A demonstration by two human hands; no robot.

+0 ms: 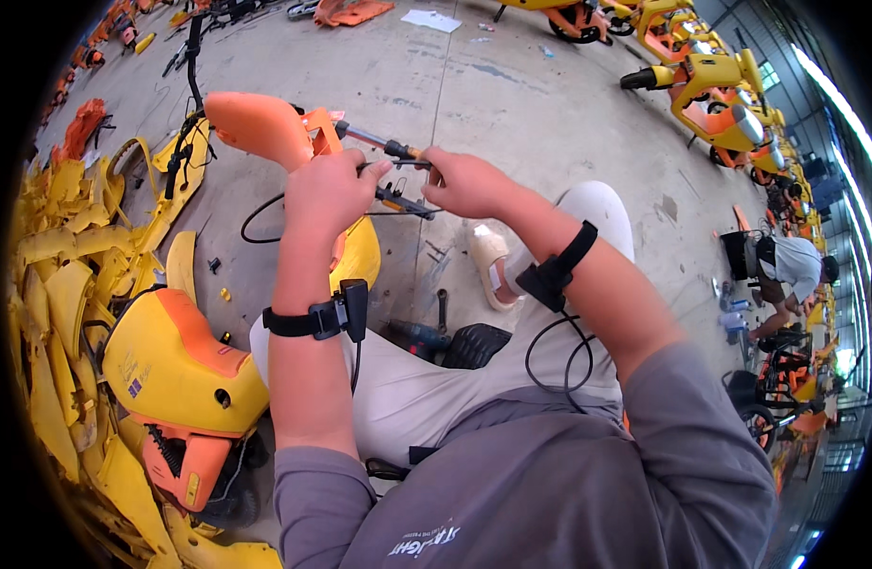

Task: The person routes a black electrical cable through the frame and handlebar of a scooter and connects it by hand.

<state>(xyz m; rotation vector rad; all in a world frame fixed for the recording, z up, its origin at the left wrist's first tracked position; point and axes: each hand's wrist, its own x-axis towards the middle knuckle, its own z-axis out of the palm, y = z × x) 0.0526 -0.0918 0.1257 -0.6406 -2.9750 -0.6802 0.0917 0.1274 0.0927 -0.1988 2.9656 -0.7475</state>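
Observation:
My left hand (330, 192) and my right hand (463, 182) are raised in front of my knees, fingers closed. A thin black cable (398, 164) runs between my fingertips, gripped by both hands. Another stretch of black cable loops out to the left behind my left wrist. Just beyond my hands is a partly stripped scooter with an orange curved panel (256, 128), a metal tube with black fittings (370, 139) and a yellow body panel (362, 254). My left hand and forearm hide part of it. A dark bar (406, 203) lies below the cable.
Broken yellow panels (66, 303) are piled at the left, beside a yellow-and-orange scooter body (180, 365). A power drill (412, 337), a wrench (443, 311) and a black ridged piece (478, 346) lie near my legs. Scooters (716, 104) and a bending person (787, 270) are at right.

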